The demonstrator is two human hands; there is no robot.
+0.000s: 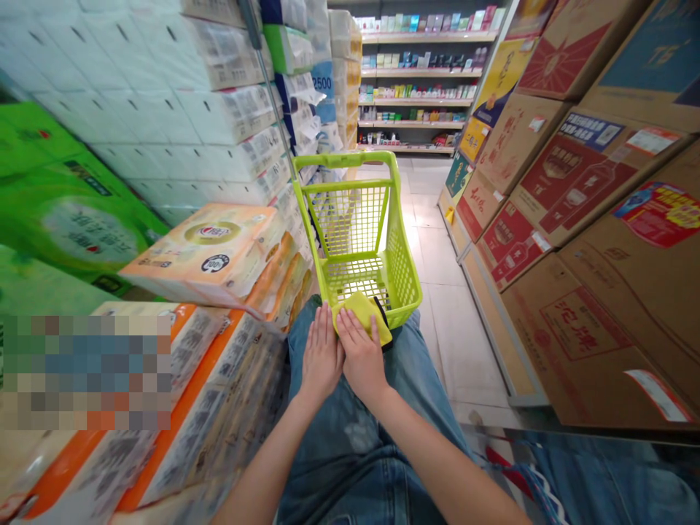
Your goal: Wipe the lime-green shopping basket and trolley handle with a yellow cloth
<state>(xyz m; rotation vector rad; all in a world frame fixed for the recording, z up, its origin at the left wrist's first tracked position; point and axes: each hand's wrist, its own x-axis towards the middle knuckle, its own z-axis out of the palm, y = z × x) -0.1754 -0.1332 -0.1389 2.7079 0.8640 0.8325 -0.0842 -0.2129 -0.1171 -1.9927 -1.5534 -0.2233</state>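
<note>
A lime-green plastic shopping basket (407, 270) with lattice walls stands in front of my knees, tilted with its mesh inside facing me. My left hand (321, 350) lies flat at its near edge, fingers stretched and together, with no object in it. Right beside it, my right hand (362, 357) presses a folded yellow cloth (358, 305) against the near end of the basket. A dark strip shows at the cloth's right side. The cloth's underside and my right palm are hidden.
Stacked tissue packs (208, 240) rise close on my left. Cardboard cartons (590, 313) line the right side of the tiled aisle (437, 306). A thin metal rod (267, 80) slants up from the basket's left corner. Stocked shelves (421, 73) close off the far end.
</note>
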